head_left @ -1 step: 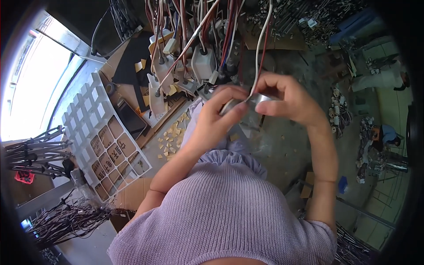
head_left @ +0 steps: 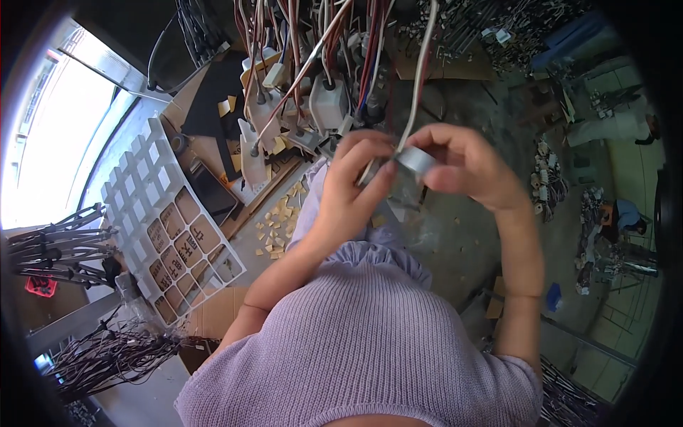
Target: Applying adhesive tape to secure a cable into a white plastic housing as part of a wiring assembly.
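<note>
Both of my hands meet around a hanging wire bundle (head_left: pixel 415 96), pale with a dark red strand, that comes down from above. My left hand (head_left: pixel 350 178) is closed, thumb against fingers, on the lower end of these wires. Close beside it, my right hand (head_left: pixel 475 167) curls its fingers around a silver-grey roll of tape (head_left: pixel 416 160). The roll touches or nearly touches the wires. Its fingers are partly smeared by motion. Just beyond my left hand hang white plastic housings (head_left: pixel 327 107) with grey plugs and red, white and blue wires.
A white grid tray (head_left: pixel 210 245) leans at left near a dark flat device (head_left: pixel 212 191). Small yellowish pieces (head_left: pixel 279 217) lie scattered on the floor. Black cable bundles (head_left: pixel 64 245) hang at far left. At far right, a person in blue (head_left: pixel 627 215) is among heaps of wires.
The tape roll has turned and now shows more of its silver side, nearer the wires. My right fingers have shifted around it. My left hand has barely moved.
</note>
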Tool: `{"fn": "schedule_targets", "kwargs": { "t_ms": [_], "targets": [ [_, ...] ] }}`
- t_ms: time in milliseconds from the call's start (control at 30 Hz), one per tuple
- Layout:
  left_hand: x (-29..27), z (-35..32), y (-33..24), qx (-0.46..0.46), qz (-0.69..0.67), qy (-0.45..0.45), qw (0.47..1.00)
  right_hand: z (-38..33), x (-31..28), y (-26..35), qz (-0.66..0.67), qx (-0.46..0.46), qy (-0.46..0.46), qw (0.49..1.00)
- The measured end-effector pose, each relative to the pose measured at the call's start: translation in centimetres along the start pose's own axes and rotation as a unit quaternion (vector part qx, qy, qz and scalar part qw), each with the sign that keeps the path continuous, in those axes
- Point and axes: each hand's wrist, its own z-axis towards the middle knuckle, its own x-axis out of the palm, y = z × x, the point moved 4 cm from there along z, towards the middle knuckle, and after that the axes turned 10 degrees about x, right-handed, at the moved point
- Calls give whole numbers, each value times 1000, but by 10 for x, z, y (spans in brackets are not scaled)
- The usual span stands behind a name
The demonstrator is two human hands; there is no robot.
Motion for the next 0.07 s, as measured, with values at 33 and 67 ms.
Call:
{"fn": "schedule_targets", "kwargs": {
  "t_ms": [33,67],
  "targets": [
    [1,-2,1,15,25,-40,999,-7,7,1,105,2,51,993],
    [3,-5,3,32,47,-77,995,-10,6,-3,77,-14,44,996]
  ]
}}
